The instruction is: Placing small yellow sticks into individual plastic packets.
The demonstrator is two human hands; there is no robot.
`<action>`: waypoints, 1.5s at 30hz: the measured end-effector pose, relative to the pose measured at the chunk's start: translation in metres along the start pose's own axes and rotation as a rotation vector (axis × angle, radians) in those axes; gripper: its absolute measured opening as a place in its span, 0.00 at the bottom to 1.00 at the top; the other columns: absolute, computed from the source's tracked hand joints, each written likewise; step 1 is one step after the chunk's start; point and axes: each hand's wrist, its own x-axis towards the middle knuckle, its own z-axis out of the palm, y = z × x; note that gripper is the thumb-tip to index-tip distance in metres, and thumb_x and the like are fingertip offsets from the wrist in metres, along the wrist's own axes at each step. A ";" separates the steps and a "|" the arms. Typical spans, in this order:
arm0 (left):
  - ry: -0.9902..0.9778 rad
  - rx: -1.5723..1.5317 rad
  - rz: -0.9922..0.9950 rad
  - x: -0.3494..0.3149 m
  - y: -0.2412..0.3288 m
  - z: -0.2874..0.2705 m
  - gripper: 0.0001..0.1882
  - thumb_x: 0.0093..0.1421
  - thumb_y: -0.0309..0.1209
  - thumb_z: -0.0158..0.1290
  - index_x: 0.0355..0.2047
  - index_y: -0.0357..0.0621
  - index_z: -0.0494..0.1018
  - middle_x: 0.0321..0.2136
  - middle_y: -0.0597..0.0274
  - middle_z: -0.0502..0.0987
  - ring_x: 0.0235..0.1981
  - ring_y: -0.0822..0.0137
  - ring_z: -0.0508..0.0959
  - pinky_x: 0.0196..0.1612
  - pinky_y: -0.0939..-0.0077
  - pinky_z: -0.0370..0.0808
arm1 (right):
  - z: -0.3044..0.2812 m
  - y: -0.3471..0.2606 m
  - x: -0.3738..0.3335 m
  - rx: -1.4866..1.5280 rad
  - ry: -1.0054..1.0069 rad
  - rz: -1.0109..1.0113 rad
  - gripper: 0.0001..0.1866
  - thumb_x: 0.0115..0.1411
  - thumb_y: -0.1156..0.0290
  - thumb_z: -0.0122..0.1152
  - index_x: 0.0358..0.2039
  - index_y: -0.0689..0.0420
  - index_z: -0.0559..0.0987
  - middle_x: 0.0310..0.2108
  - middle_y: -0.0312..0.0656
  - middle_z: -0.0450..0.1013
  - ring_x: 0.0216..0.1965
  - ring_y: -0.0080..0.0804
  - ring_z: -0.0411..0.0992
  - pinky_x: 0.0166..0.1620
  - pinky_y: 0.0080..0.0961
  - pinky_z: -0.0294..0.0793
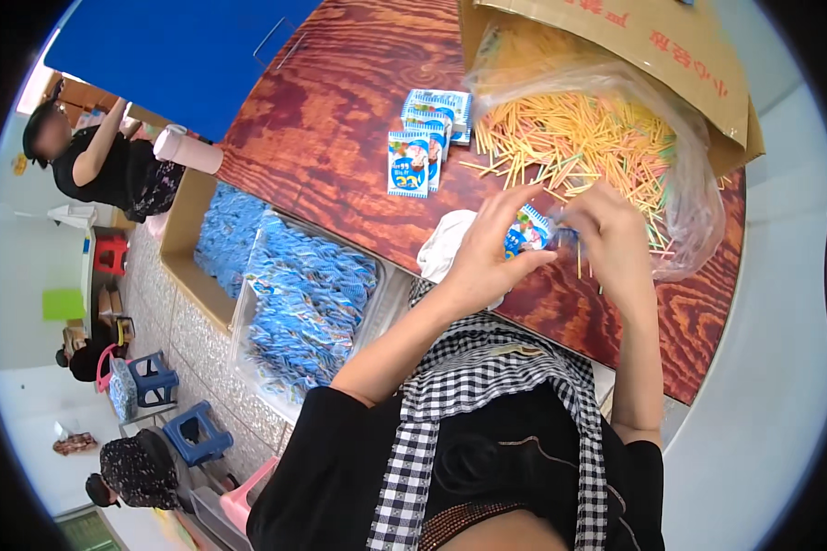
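Note:
Over the front part of the wood-patterned table, my left hand (489,253) curls its thumb and fingers about a small blue-and-white packet (524,231). My right hand (613,241) is closed in a pinch at the packet's right end; a small dark-blue blur shows at its fingertips, too smeared to name. Just beyond both hands spreads a heap of thin yellow, pink and green sticks (583,138), spilling from a clear plastic bag (694,216). A few similar packets (410,165) lie overlapped to the left. Beside my left wrist is a white cloth (446,241).
The bag sits in an open cardboard box (634,41). Left of the table, a clear tub (243,340) and a carton (186,248) hold many blue wrappers. A pink-white tumbler (188,149) stands at the table's left edge. Stools (198,433) and other people are farther left.

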 end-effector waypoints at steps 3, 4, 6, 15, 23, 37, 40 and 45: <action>0.019 -0.019 -0.001 0.000 -0.009 -0.004 0.28 0.48 0.25 0.60 0.51 0.38 0.66 0.48 0.50 0.69 0.52 0.53 0.68 0.55 0.66 0.65 | 0.027 -0.011 0.002 0.022 0.077 -0.136 0.05 0.48 0.80 0.60 0.27 0.63 0.76 0.26 0.42 0.70 0.29 0.34 0.70 0.33 0.26 0.68; -0.004 -0.132 -0.127 -0.007 -0.013 -0.008 0.25 0.48 0.24 0.59 0.49 0.38 0.68 0.47 0.51 0.69 0.51 0.56 0.69 0.54 0.68 0.65 | 0.035 -0.015 0.002 0.040 0.076 -0.119 0.05 0.49 0.80 0.60 0.28 0.63 0.75 0.26 0.42 0.70 0.29 0.33 0.70 0.33 0.26 0.68; 0.003 -0.166 -0.195 -0.010 -0.021 -0.020 0.21 0.48 0.22 0.59 0.44 0.38 0.71 0.45 0.53 0.70 0.50 0.60 0.70 0.52 0.71 0.66 | 0.044 -0.015 0.009 0.045 0.093 -0.098 0.05 0.50 0.80 0.59 0.29 0.63 0.74 0.26 0.42 0.70 0.29 0.33 0.71 0.32 0.26 0.68; 0.227 -0.512 -0.432 -0.024 -0.039 -0.054 0.10 0.60 0.20 0.50 0.42 0.32 0.71 0.51 0.59 0.68 0.44 0.71 0.74 0.47 0.78 0.72 | 0.071 -0.002 0.019 0.313 0.133 -0.111 0.08 0.53 0.79 0.58 0.35 0.62 0.75 0.29 0.41 0.70 0.30 0.29 0.71 0.35 0.23 0.70; 0.493 0.186 -0.262 0.020 -0.145 -0.061 0.18 0.61 0.27 0.49 0.50 0.30 0.65 0.58 0.46 0.59 0.56 0.55 0.65 0.57 0.68 0.62 | 0.045 0.046 -0.021 0.399 0.084 0.207 0.05 0.59 0.77 0.55 0.35 0.64 0.75 0.31 0.35 0.74 0.33 0.19 0.70 0.38 0.17 0.69; 0.401 0.188 -0.052 0.020 -0.134 -0.065 0.39 0.57 0.26 0.55 0.64 0.34 0.47 0.64 0.43 0.52 0.64 0.53 0.55 0.63 0.64 0.53 | 0.084 0.079 -0.007 -0.377 0.288 0.246 0.16 0.46 0.69 0.67 0.32 0.60 0.71 0.29 0.45 0.68 0.35 0.47 0.69 0.37 0.39 0.68; 0.441 0.300 -0.036 0.018 -0.096 -0.054 0.34 0.57 0.25 0.54 0.61 0.34 0.54 0.63 0.43 0.53 0.64 0.52 0.56 0.63 0.63 0.54 | 0.077 0.087 -0.012 -0.280 0.306 0.256 0.10 0.49 0.70 0.63 0.28 0.60 0.73 0.27 0.44 0.67 0.33 0.46 0.69 0.35 0.39 0.67; 0.085 0.416 0.061 0.007 -0.044 -0.008 0.24 0.55 0.25 0.56 0.52 0.35 0.66 0.50 0.47 0.70 0.53 0.53 0.68 0.55 0.64 0.64 | 0.063 0.079 -0.017 -0.180 0.336 0.061 0.05 0.53 0.73 0.60 0.27 0.61 0.77 0.27 0.44 0.68 0.31 0.43 0.69 0.35 0.35 0.66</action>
